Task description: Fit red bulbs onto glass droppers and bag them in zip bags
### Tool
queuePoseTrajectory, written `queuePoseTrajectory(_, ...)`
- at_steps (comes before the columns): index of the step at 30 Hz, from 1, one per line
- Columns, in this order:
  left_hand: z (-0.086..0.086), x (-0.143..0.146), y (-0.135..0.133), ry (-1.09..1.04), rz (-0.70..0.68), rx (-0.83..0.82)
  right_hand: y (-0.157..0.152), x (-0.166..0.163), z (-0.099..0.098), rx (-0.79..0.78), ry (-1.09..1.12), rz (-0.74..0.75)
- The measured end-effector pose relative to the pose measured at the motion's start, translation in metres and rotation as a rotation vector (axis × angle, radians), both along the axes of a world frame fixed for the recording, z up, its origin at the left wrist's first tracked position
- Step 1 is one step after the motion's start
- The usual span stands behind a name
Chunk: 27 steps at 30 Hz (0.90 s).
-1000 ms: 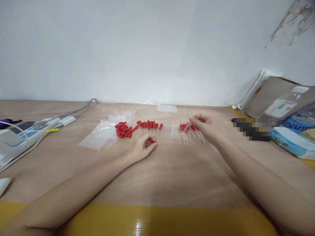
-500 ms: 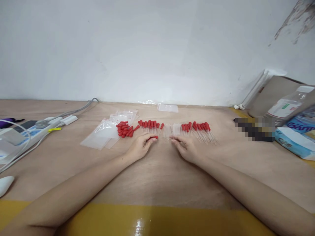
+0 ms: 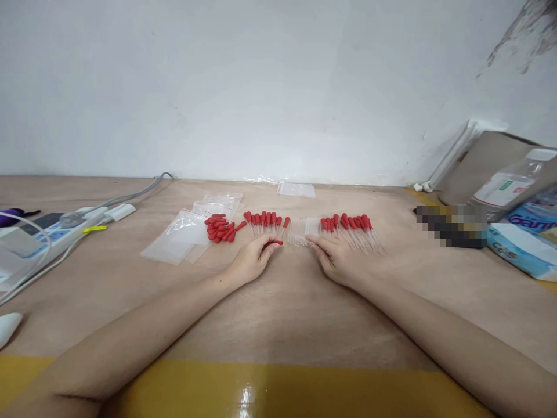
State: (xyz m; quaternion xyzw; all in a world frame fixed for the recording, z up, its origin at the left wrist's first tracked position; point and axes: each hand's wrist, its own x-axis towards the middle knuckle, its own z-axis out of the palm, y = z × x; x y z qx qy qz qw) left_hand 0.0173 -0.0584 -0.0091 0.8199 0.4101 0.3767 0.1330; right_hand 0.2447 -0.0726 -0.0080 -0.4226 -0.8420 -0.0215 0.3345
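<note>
My left hand (image 3: 252,260) rests on the wooden table (image 3: 278,313) with its fingers pinched on a red rubber bulb (image 3: 275,242). My right hand (image 3: 335,255) lies just right of it, fingertips touching the near ends of a row of clear glass tubes (image 3: 302,229). Left of the tubes stands a row of droppers with red bulbs (image 3: 266,220), and another row of red-bulbed droppers (image 3: 350,227) lies to the right. A heap of loose red bulbs (image 3: 220,228) sits further left.
Small clear zip bags (image 3: 183,235) lie left of the bulbs, another bag (image 3: 296,189) by the wall. A power strip with cables (image 3: 65,226) is at far left. A cardboard box (image 3: 483,165), plastic bottle (image 3: 509,186) and blue packet (image 3: 517,247) crowd the right.
My right hand set a red-bulbed dropper down in the right row, then came left to the clear tubes. My left hand has kept its pinch on the bulb.
</note>
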Motion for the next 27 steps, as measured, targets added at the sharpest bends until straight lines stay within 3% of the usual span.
queuePoseTrajectory(8,-0.001,0.000,-0.001,0.028,-0.015,-0.013,-0.002,0.001,0.002,-0.203,0.252,0.099)
queuePoseTrajectory(10,-0.001,0.000,-0.001,0.028,-0.019,-0.006,-0.001,0.001,0.002,-0.144,0.219,0.058)
queuePoseTrajectory(14,0.000,0.001,-0.002,0.019,-0.051,0.011,0.004,0.000,0.001,0.214,0.068,-0.109)
queuePoseTrajectory(16,0.000,0.002,-0.001,0.017,-0.061,0.014,0.005,-0.001,0.002,0.320,-0.025,-0.142)
queuePoseTrajectory(21,0.001,0.007,0.000,0.006,-0.082,0.002,-0.001,-0.009,0.008,0.248,-0.246,-0.051)
queuePoseTrajectory(27,0.002,0.010,-0.002,0.005,-0.098,0.005,-0.007,-0.016,0.013,0.244,-0.288,-0.047)
